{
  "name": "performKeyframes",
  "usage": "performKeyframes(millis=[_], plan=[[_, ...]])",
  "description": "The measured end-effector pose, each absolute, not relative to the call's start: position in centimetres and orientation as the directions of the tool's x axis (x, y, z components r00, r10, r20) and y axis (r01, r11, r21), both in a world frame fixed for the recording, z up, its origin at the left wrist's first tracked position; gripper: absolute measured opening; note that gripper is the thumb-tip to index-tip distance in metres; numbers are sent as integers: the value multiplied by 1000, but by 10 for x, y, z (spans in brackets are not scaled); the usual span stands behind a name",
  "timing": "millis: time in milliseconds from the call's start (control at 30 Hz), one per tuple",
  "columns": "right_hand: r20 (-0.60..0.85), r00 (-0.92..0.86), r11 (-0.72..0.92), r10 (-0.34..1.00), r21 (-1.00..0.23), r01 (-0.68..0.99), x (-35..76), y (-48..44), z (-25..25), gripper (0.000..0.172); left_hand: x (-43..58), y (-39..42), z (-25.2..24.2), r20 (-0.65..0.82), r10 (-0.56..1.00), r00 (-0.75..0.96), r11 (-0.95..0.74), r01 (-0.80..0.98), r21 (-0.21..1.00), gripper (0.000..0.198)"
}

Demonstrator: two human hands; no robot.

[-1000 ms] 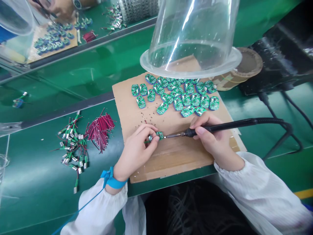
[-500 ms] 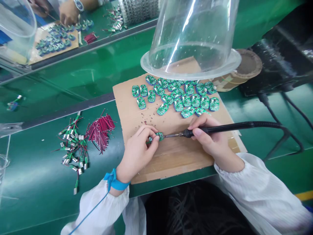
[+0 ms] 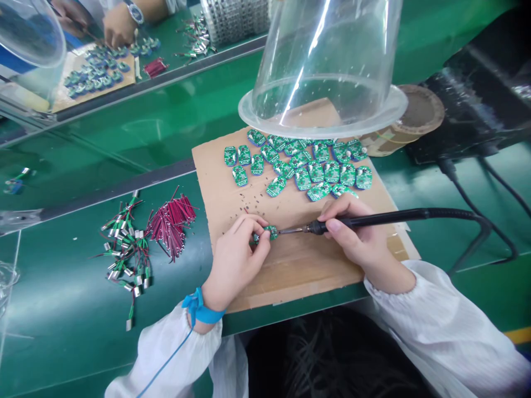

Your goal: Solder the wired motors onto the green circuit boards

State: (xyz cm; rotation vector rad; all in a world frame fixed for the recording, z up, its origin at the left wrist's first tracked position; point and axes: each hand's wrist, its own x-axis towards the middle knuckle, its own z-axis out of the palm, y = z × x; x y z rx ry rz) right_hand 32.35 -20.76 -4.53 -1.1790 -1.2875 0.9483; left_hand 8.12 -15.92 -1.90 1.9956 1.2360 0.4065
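Green bench matting [image 3: 53, 309] runs under everything, and a sheet of cardboard [image 3: 298, 276] lies on it in front of the person. About two dozen green circuit boards [image 3: 316, 174] sit spread over the far half of the cardboard, with dark specks [image 3: 244, 193] scattered below them. A clear acrylic dome [image 3: 323, 72] stands upright at the cardboard's far edge, its flared rim just above the nearest boards.

The left hand [image 3: 234, 265] pinches a small circuit board [image 3: 270, 232] between thumb and fingers, holding it up just over the cardboard near its middle. The right hand [image 3: 357, 237] grips a black soldering iron [image 3: 357, 223] like a pen, and the iron's metal tip [image 3: 292, 231] meets the edge of that board. The two hands stay apart, linked only by the iron and board. A blue wrist strap [image 3: 201, 309] circles the left wrist, above a white sleeve [image 3: 174, 348].

Left of the cardboard lie a bundle of red-and-black wires [image 3: 171, 221] and a heap of green-wired parts with metal cylinders [image 3: 126, 243]. Across the bench, a co-worker's hand [image 3: 119, 30] works over similar boards.
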Motion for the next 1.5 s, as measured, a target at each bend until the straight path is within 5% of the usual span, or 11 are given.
performKeyframes(millis=[1500], plan=[[216,98,212,972,-976,43,324,-208,-47,2,84,-163,-23,-78,894,442,-264,659,705,12]])
